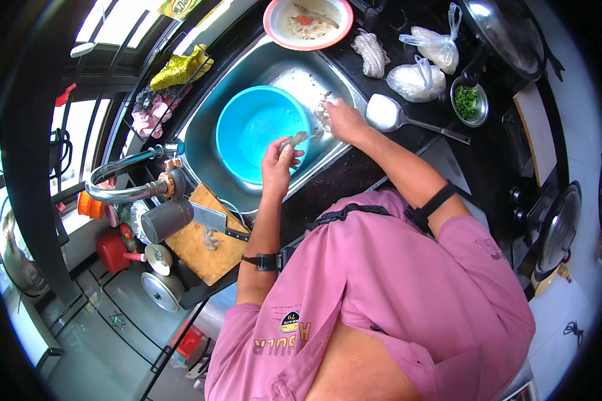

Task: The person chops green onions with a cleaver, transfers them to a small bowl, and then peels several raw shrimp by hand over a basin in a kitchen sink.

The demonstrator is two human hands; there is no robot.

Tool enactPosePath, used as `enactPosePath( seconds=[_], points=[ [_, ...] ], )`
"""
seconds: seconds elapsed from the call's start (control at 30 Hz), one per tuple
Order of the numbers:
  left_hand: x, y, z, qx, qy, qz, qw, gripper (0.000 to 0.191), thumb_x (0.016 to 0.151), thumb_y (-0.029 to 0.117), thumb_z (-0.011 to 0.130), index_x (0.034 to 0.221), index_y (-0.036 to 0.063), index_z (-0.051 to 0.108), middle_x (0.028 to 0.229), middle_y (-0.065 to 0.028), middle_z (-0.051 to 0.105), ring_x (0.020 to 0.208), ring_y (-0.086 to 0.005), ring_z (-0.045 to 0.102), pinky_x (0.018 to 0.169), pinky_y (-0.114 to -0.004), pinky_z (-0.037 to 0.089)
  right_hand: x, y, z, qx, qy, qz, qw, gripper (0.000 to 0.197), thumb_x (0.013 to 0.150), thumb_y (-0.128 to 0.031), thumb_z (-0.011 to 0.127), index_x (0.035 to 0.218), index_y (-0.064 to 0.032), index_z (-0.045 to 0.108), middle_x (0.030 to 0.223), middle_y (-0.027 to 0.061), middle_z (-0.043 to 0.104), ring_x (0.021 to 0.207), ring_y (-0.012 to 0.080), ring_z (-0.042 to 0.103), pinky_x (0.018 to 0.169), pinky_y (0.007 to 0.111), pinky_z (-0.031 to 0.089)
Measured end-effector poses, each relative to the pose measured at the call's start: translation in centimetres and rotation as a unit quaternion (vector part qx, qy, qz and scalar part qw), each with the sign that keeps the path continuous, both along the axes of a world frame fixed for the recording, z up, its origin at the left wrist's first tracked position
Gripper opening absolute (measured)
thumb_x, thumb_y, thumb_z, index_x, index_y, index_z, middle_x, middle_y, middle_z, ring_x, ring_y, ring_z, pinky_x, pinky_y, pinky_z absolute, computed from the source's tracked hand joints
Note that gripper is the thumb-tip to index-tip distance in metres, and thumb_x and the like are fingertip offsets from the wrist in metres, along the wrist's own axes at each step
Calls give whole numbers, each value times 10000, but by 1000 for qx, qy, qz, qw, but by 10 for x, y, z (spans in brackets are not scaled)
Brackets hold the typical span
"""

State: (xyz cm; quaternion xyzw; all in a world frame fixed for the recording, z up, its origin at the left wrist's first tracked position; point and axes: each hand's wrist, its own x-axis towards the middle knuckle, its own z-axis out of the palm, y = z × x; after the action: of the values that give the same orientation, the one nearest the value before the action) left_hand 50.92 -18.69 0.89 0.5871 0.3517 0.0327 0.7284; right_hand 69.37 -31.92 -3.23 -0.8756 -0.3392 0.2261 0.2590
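Note:
My left hand (280,163) holds a greyish, translucent shrimp (296,140) between thumb and fingers, over the near rim of a blue plastic basin (261,133). The basin sits inside a stainless steel sink (291,72). To its right, my right hand (345,120) reaches down at the sink's edge, its fingertips at a small heap of what look like shrimp shells (323,113). Whether those fingers grip any of it is hard to see. On a wooden cutting board (200,255), left of my left arm, lie a cleaver (208,216) and a small pale shrimp-like piece (211,240).
A curved faucet (125,193) stands left of the sink. Behind it sits a red-rimmed bowl (308,25) of food. Rightward are a crumpled cloth (370,53), two tied plastic bags (416,80), a metal spatula (386,113), a bowl of chopped greens (467,102) and a lidded pan (506,37).

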Motion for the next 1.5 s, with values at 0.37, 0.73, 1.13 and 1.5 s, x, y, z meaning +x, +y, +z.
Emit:
enactPosePath(
  seconds=[0.37,0.73,1.13,1.5],
  points=[
    [24,5,14,-129,77,-88,985,372,916,18,548,1281,-7,482,1024,-92,663,854,-167,660,704,-266,536,-45,8,32,149,-80,231,958,159,828,-168,598,935,-68,657,813,144,650,820,330,655,724,438,522],
    [18,6,18,-116,104,-43,987,284,956,7,490,1233,-54,501,1073,-121,632,905,-186,650,719,-288,556,-57,16,10,197,103,-3,975,206,820,-183,556,830,-30,693,764,190,670,764,368,666,696,449,530],
    [24,19,20,-217,86,-100,967,275,939,40,533,1210,-4,539,1058,-71,653,896,-161,645,754,-281,540,-47,10,17,239,-16,192,952,172,863,-176,580,988,-83,653,806,156,637,752,372,638,674,469,509],
    [23,12,18,-197,80,-29,977,277,948,22,511,1223,-14,512,1065,-113,641,902,-193,655,776,-320,557,-39,15,6,210,211,26,954,245,900,-195,528,1022,-44,676,900,227,662,835,413,651,709,466,519]
  ],
)
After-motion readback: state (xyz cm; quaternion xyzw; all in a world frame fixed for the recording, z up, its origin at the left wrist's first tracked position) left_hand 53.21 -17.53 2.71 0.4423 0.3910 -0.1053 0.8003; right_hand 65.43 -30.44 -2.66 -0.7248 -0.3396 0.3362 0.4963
